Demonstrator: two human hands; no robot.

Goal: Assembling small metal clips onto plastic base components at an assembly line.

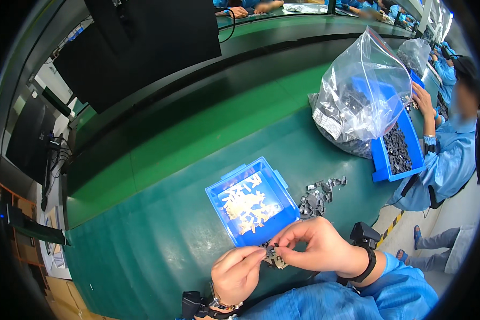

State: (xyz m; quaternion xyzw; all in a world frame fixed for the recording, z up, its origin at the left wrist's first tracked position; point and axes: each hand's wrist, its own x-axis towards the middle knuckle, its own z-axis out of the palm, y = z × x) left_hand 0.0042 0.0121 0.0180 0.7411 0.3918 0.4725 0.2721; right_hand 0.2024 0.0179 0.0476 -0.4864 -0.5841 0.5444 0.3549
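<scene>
My left hand is closed in a pinch, its fingertips on a small dark grey part. From the other side my right hand pinches the same part between thumb and forefinger. Its exact kind is too small to make out. Below my fingertips lies a little heap of dark and pale pieces, partly hidden by my hands. Just beyond stands a blue plastic bin holding many pale, cream-coloured strips. Against its right side, a loose pile of small dark grey parts lies on the green mat.
A large clear plastic bag of dark parts stands at the back right, against a long blue bin of dark pieces. A co-worker in blue sits at the right. A black panel hangs over the green table.
</scene>
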